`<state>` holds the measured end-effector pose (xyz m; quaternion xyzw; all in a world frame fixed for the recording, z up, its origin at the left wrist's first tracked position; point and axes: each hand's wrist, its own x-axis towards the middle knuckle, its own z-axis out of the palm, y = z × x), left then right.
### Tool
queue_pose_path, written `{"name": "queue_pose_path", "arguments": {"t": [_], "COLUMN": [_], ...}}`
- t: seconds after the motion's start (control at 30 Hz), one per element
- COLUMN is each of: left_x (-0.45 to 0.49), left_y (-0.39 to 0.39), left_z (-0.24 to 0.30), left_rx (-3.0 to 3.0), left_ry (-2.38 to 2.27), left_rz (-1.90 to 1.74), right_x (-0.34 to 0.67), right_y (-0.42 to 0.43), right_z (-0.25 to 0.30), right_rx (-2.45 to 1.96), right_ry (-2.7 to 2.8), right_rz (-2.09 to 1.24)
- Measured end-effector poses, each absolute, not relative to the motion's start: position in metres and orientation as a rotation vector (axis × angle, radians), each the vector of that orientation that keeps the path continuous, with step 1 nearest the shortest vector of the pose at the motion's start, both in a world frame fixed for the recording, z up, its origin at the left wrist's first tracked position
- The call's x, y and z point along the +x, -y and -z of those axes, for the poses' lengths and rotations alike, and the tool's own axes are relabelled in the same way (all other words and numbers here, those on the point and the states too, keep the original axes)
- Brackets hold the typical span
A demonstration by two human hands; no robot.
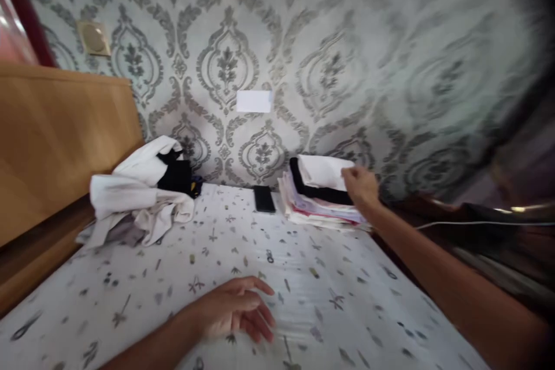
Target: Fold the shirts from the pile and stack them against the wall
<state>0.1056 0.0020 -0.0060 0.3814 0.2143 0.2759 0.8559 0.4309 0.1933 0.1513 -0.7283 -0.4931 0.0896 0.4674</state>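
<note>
My right hand [362, 185] is at the right edge of a folded white cloth [323, 170], its fingers curled closed on that edge. The cloth lies on top of a stack of folded laundry [318, 208], with a folded black cloth [327, 192] directly beneath it and white, lilac and pink layers lower down. Over the near part of the patterned sheet [299, 266] my left hand [240, 307] holds nothing. Its fingers are apart and loosely bent, slightly blurred.
A loose heap of white, black and greyish clothes [143, 191] lies at the left, against a wooden board [65, 144]. Between heap and stack is a black phone [264, 199], close to the patterned wall [225, 63]. A thin white cable [481, 223] runs at the right.
</note>
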Motion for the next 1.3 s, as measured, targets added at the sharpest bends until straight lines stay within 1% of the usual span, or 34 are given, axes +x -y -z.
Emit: {"name": "queue_pose_path", "arguments": {"t": [0.07,0.13,0.27,0.43,0.5,0.6,0.63,0.7,0.77,0.93,1.07,1.2,1.3], "left_x": [0.104,0.102,0.101,0.096,0.086,0.061,0.051,0.031,0.013,-0.019,-0.023,-0.021,-0.031], "left_y": [-0.004,-0.005,-0.004,-0.007,-0.02,-0.057,-0.072,-0.106,-0.138,-0.197,-0.22,-0.215,-0.189], "left_z": [0.005,0.004,0.001,-0.003,-0.003,-0.005,-0.006,-0.008,-0.009,-0.012,-0.014,-0.015,-0.014], "left_rx": [0.794,0.785,0.803,1.027,1.304,1.854,2.03,2.274,2.342,2.309,2.375,2.497,2.601], "left_ry": [-0.44,-0.439,-0.449,-0.561,-0.697,-1.026,-1.168,-1.487,-1.773,-2.142,-2.251,-2.265,-2.251], "left_rz": [-0.577,-0.571,-0.565,-0.608,-0.665,-0.78,-0.768,-0.63,-0.492,-0.434,-0.325,-0.253,-0.236], "right_x": [0.423,0.416,0.411,0.419,0.421,0.422,0.422,0.424,0.425,0.431,0.426,0.408,0.392], "right_y": [-0.207,-0.223,-0.249,-0.256,-0.255,-0.253,-0.253,-0.251,-0.248,-0.232,-0.204,-0.156,-0.116], "right_z": [-0.147,-0.133,-0.104,-0.096,-0.097,-0.099,-0.101,-0.104,-0.107,-0.109,-0.107,-0.097,-0.084], "right_rx": [-1.834,-1.915,-1.997,-1.981,-1.972,-1.97,-1.971,-1.979,-1.98,-1.889,-1.686,-1.465,-1.363], "right_ry": [1.363,1.451,1.464,1.46,1.47,1.505,1.52,1.55,1.563,1.528,1.642,1.756,1.861], "right_rz": [-0.031,0.047,0.005,0.04,0.052,0.05,0.048,0.049,0.072,0.244,0.364,0.382,0.288]}}
